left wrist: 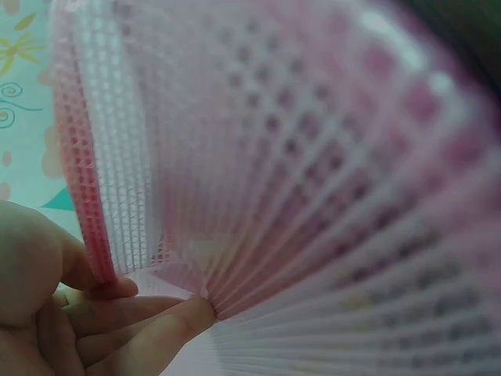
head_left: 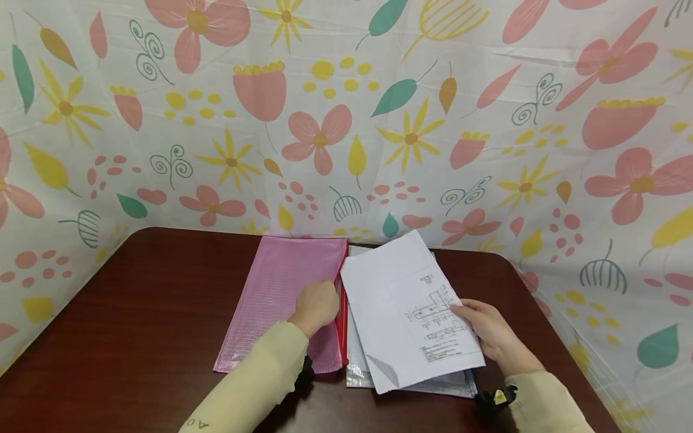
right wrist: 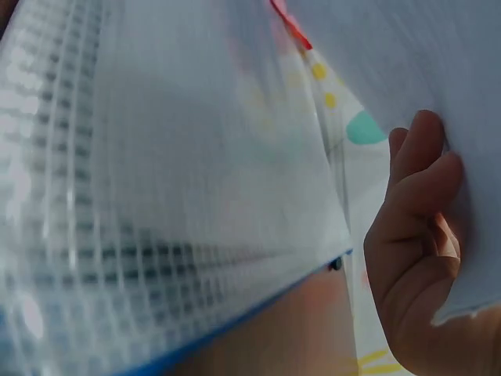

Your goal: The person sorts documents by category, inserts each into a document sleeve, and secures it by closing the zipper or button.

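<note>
A pink mesh zipper pouch (head_left: 278, 270) with a red zipper edge (head_left: 343, 325) lies flat on the table. My left hand (head_left: 317, 307) is over its right side and pinches the pouch near the zipper edge; the left wrist view shows the mesh (left wrist: 235, 157) bunched at the fingertips. My right hand (head_left: 489, 331) holds white paper (head_left: 379, 294) printed with a technical drawing by its right edge, thumb on top. Below the paper lies a clear mesh pouch (head_left: 360, 367), mostly covered; its blue edge (right wrist: 235, 329) shows in the right wrist view.
The dark brown table (head_left: 146, 313) reaches back to a white cloth (head_left: 346, 150) with flower and leaf prints, which also hangs along both sides. A black wrist strap (head_left: 489, 402) is on the right sleeve.
</note>
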`<move>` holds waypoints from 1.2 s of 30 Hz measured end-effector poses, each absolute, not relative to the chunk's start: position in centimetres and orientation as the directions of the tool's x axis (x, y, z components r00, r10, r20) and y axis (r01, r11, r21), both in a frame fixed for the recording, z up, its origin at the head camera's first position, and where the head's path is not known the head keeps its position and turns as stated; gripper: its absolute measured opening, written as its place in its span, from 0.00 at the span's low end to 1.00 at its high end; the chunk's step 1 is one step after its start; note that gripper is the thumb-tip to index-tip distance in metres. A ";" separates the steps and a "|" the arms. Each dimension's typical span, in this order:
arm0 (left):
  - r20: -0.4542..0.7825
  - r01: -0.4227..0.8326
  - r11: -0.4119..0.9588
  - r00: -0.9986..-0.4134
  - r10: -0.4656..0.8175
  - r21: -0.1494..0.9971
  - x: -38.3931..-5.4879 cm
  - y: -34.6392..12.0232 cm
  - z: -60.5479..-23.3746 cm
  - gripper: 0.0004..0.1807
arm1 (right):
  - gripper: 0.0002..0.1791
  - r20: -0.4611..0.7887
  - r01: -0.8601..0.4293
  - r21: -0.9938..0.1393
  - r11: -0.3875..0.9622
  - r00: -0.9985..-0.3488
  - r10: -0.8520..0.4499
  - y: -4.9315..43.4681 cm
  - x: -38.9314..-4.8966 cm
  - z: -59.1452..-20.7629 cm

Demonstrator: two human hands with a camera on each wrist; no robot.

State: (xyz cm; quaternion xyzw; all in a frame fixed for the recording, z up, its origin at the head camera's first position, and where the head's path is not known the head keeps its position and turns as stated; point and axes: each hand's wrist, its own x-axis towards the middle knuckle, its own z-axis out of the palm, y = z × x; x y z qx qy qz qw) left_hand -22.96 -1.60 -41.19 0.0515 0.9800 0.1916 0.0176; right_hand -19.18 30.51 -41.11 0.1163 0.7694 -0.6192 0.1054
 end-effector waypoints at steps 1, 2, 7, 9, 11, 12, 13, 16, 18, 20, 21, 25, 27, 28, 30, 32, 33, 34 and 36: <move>-0.013 0.100 0.920 -0.993 0.114 0.380 -22.9 -1.6 -41.2 0.11 | 0.30 -0.305 0.307 -0.930 0.203 -0.951 0.043 30.3 -19.3 -41.2; -0.014 0.108 0.917 -0.992 0.123 0.384 -22.9 -1.6 -41.2 0.11 | 0.30 -0.303 0.305 -0.931 0.201 -0.952 0.042 30.1 -19.4 -41.2; -0.027 0.132 0.909 -0.987 0.155 0.395 -22.7 -1.3 -41.3 0.10 | 0.30 -0.295 0.301 -0.934 0.195 -0.954 0.061 29.0 -19.8 -41.5; -0.042 0.127 0.909 -0.987 0.157 0.397 -22.7 -1.2 -41.4 0.10 | 0.29 -0.291 0.300 -0.934 0.197 -0.954 0.074 28.5 -20.1 -41.5; -0.053 0.127 0.908 -0.986 0.161 0.400 -22.8 -1.2 -41.5 0.11 | 0.28 -0.288 0.300 -0.933 0.200 -0.954 0.089 28.0 -20.3 -41.6; -0.054 0.130 0.909 -0.985 0.164 0.396 -22.9 -1.2 -41.6 0.11 | 0.28 -0.282 0.296 -0.933 0.205 -0.955 0.095 27.8 -20.4 -41.7; -0.056 0.134 0.910 -0.984 0.169 0.391 -22.9 -1.2 -41.6 0.11 | 0.28 -0.277 0.293 -0.933 0.210 -0.955 0.103 27.6 -20.6 -41.7; -0.050 0.142 0.915 -0.984 0.173 0.376 -22.9 -1.1 -41.5 0.11 | 0.29 -0.263 0.288 -0.932 0.221 -0.955 0.135 26.9 -20.9 -41.7; -0.044 0.148 0.919 -0.983 0.176 0.365 -23.0 -1.1 -41.5 0.10 | 0.29 -0.253 0.285 -0.932 0.224 -0.954 0.158 26.5 -21.1 -41.7; -0.044 0.148 0.921 -0.983 0.176 0.361 -23.0 -1.0 -41.4 0.09 | 0.28 -0.254 0.292 -0.931 0.221 -0.950 0.182 26.0 -21.2 -41.7; -0.045 0.148 0.922 -0.983 0.175 0.359 -23.0 -1.0 -41.4 0.09 | 0.28 -0.256 0.296 -0.929 0.221 -0.947 0.191 25.8 -21.2 -41.8; -0.048 0.146 0.922 -0.984 0.174 0.359 -23.0 -0.9 -41.3 0.09 | 0.27 -0.265 0.313 -0.922 0.228 -0.939 0.219 24.9 -21.2 -41.9; -0.051 0.144 0.920 -0.983 0.174 0.364 -23.0 -0.9 -41.2 0.09 | 0.27 -0.262 0.315 -0.920 0.234 -0.937 0.229 24.5 -21.1 -42.0; -0.051 0.146 0.920 -0.983 0.176 0.365 -23.1 -0.9 -41.2 0.08 | 0.27 -0.262 0.316 -0.919 0.236 -0.937 0.232 24.3 -21.1 -42.0; -0.041 0.154 0.917 -0.983 0.181 0.368 -23.0 -0.9 -41.2 0.07 | 0.26 -0.258 0.313 -0.921 0.232 -0.936 0.238 24.1 -21.0 -42.1; -0.027 0.178 0.913 -0.979 0.202 0.366 -23.0 -0.9 -41.1 0.09 | 0.26 -0.256 0.312 -0.922 0.229 -0.936 0.243 23.9 -20.9 -42.1; -0.014 0.199 0.913 -0.976 0.218 0.357 -22.9 -0.9 -41.0 0.10 | 0.26 -0.256 0.313 -0.922 0.228 -0.935 0.246 23.8 -20.9 -42.1; -0.007 0.219 0.911 -0.972 0.236 0.349 -22.9 -1.0 -41.0 0.10 | 0.26 -0.256 0.313 -0.922 0.229 -0.934 0.247 23.8 -20.9 -42.2; -0.009 0.254 0.909 -0.962 0.272 0.332 -22.9 -1.0 -40.9 0.07 | 0.26 -0.254 0.313 -0.922 0.229 -0.933 0.255 23.7 -20.9 -42.2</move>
